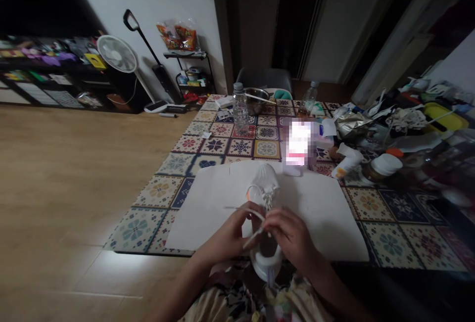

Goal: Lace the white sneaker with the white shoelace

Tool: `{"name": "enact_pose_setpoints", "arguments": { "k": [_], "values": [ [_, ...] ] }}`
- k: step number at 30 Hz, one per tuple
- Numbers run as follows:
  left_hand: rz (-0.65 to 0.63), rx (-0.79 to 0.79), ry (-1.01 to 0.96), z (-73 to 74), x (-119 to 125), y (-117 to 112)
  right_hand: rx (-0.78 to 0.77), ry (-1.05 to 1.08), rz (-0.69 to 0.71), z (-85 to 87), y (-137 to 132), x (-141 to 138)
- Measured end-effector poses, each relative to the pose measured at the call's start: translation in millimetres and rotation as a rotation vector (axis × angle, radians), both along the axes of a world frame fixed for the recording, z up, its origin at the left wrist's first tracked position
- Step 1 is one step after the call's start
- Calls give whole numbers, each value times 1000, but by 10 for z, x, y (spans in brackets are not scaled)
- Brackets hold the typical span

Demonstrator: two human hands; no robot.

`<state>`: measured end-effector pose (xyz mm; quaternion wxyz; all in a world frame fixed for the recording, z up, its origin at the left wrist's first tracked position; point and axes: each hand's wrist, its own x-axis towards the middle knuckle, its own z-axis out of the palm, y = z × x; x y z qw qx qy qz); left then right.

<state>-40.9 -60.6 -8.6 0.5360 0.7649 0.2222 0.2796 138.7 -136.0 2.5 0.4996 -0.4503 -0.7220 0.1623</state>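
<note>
A white lace-up shoe (pixel 264 181) rests on a white sheet (pixel 322 213) at the table's near edge, its toe pointing away from me and its heel close to my lap. My left hand (pixel 243 230) is at the left side of the shoe's opening, fingers curled and pinching a white shoelace (pixel 256 212). Across from it, my right hand (pixel 287 228) has thumb and fingers closed on the lace over the tongue area. One lace end sticks out to the left past my left hand. The fingertips partly cover the upper lacing.
Beyond the sheet stands a lit phone (pixel 299 141). A clear plastic bottle (pixel 240 109) and a metal bowl (pixel 256 100) are farther back. To the right are a white-lidded jar (pixel 384 167), a white bottle (pixel 348 161) and heaped clutter. A fan (pixel 118 55) stands by the wall.
</note>
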Motion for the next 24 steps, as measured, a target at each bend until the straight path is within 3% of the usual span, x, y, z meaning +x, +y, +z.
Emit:
{"name": "enact_pose_setpoints", "arguments": {
  "k": [3,5,6,8,10,12,16,19,24],
  "values": [
    [4,-22,26,32,7,-23,-179,94,412,182,-223,69],
    [-9,3,42,44,10,-30,-246,102,574,266,-320,125],
    [-10,16,39,46,12,-32,-254,121,539,272,-331,147],
    [-12,18,21,44,20,-34,-228,132,301,207,-284,169],
    [-19,-9,5,31,37,-34,-198,59,25,70,-188,166],
    [-24,-16,-1,9,66,-33,-175,-62,-99,-74,-107,145],
    [-26,52,-11,-26,127,-25,-68,-159,-158,-224,-66,97],
    [-29,-16,-13,-4,126,-20,-32,-157,-154,-228,-70,77],
    [-50,-182,-138,50,62,-8,-65,93,-107,-229,-44,73]
  ]
}}
